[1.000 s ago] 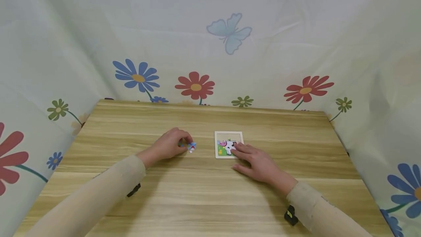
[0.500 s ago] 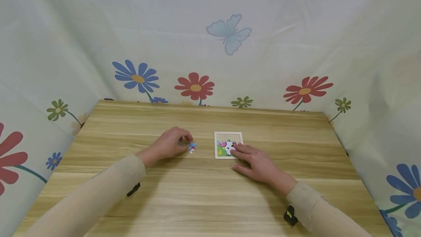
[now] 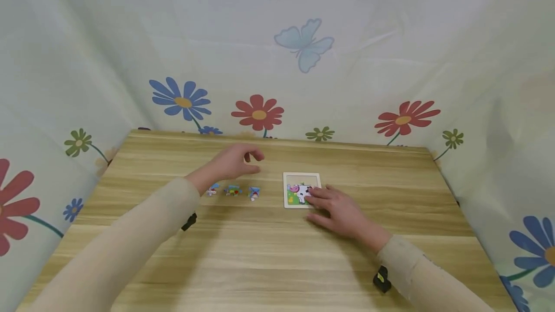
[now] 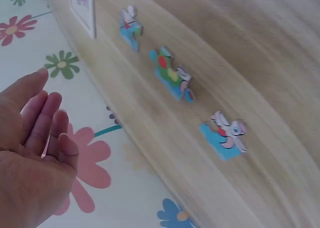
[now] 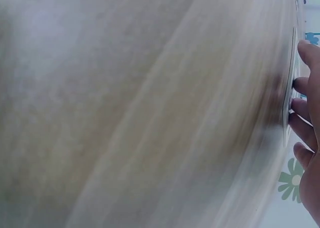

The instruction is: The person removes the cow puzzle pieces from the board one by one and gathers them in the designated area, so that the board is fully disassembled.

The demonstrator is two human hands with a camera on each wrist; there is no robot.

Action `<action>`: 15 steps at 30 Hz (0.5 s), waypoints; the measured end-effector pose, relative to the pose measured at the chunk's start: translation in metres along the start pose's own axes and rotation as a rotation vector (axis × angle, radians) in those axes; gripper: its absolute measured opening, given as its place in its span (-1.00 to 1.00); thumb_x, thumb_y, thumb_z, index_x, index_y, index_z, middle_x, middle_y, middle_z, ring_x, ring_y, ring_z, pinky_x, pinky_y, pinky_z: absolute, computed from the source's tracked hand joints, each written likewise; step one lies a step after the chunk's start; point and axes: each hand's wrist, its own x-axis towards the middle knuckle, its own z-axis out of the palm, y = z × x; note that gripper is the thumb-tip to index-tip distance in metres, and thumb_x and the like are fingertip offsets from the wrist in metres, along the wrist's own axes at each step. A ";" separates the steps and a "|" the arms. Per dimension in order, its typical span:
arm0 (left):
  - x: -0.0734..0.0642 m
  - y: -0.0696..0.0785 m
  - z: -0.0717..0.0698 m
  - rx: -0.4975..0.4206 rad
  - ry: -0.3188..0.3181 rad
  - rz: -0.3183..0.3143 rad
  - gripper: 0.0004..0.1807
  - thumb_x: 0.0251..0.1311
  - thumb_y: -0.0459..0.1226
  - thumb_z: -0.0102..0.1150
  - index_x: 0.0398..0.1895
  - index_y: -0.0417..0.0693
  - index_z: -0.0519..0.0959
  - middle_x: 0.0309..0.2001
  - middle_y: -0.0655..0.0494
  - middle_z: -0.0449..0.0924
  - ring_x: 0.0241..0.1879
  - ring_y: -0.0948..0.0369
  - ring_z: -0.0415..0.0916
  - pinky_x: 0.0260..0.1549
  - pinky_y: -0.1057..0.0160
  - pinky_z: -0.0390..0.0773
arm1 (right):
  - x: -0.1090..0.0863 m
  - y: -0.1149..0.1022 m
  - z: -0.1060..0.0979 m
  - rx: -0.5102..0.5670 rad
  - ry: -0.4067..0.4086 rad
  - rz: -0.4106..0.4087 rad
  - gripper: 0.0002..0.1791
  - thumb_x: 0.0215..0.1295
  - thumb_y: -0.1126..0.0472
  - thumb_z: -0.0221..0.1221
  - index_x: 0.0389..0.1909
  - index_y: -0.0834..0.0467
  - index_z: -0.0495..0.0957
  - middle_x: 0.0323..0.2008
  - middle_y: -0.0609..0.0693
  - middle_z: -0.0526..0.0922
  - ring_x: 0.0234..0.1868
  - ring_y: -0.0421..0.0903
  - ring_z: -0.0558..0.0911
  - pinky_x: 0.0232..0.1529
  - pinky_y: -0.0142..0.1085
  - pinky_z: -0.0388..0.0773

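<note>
From my end, left hand (image 3: 236,162)'s hovering empty, thumb and fingertips apart, near three puzzle pieces (image 3: 234,190); right hand (image 3: 342,213)'s resting relaxed fingers on the cow puzzle (image 3: 301,180).

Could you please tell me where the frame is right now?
In the head view, the frame lies on the table, right of the three loose pieces, with the right hand touching its lower right part.
</note>
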 end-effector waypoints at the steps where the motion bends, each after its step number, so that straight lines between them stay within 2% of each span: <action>1: 0.003 0.002 -0.002 -0.003 -0.008 -0.006 -0.65 0.35 -0.22 0.46 0.14 -0.12 0.70 0.11 -0.06 0.73 -0.01 0.01 0.56 0.07 0.01 0.57 | 0.001 0.000 0.000 -0.003 -0.003 0.001 -0.38 0.45 -0.19 0.33 0.38 0.06 0.63 0.42 0.08 0.58 0.44 0.14 0.54 0.52 0.14 0.29; 7: 0.013 0.012 0.000 0.009 -0.046 0.014 -0.67 0.32 -0.24 0.48 0.11 -0.11 0.71 0.08 -0.06 0.74 0.01 0.01 0.60 0.11 0.02 0.59 | 0.003 -0.002 -0.002 -0.009 -0.003 -0.005 -0.39 0.45 -0.18 0.34 0.37 0.07 0.64 0.41 0.08 0.59 0.43 0.13 0.56 0.54 0.12 0.27; 15: 0.029 0.019 0.019 0.013 -0.112 0.034 -0.61 0.34 -0.22 0.47 0.17 -0.14 0.71 0.08 0.01 0.75 -0.02 0.08 0.59 0.10 0.08 0.61 | 0.006 -0.006 -0.005 -0.007 0.022 -0.032 -0.39 0.42 -0.14 0.37 0.36 0.11 0.64 0.40 0.13 0.60 0.44 0.11 0.55 0.51 0.15 0.31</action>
